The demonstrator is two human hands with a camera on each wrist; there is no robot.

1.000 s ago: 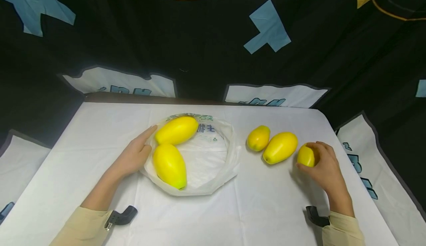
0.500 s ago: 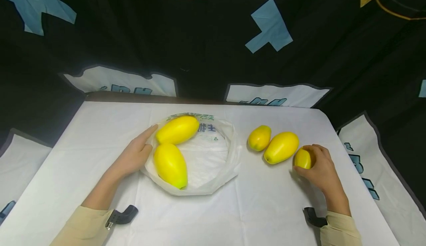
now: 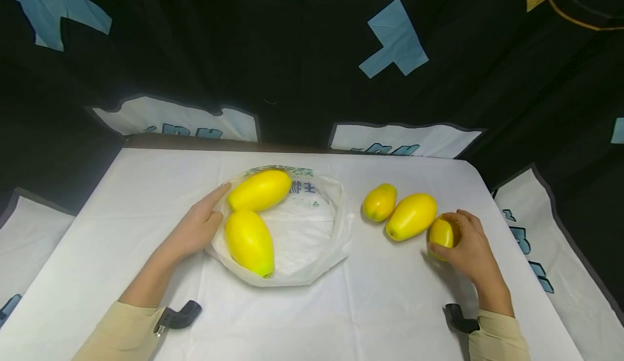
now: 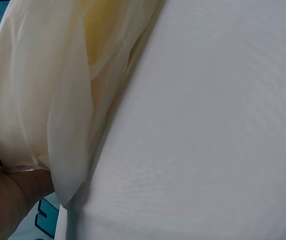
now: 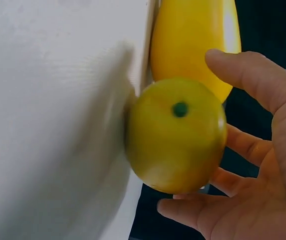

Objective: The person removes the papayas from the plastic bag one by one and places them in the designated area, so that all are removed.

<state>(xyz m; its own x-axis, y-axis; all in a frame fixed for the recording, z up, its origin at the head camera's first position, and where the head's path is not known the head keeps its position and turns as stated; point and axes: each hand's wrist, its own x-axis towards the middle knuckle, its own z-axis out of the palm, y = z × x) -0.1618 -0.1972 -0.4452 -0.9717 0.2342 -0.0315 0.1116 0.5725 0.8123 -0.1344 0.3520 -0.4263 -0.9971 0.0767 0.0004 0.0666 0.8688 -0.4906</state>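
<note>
My left hand holds the left side of a white plastic bag, index finger stretched along its rim; in the left wrist view the bag wall hides the fingertips. Two large yellow papaya-shaped fruits lie inside the open bag, one behind the other. At the right, my right hand has thumb and fingers around a small yellow papaya-shaped fruit. The right wrist view shows this fruit end-on with a green stem spot, fingers behind it. Beside it lies a larger yellow fruit.
Another small yellow fruit lies left of the larger one. All stand on a white-covered table. A black curtain hangs behind the table's far edge. A dark wrist mount sits at the right cuff.
My right hand and the small fruit have shifted slightly left, closer to the larger fruit beside it. The left hand and the bag have stayed in place.
</note>
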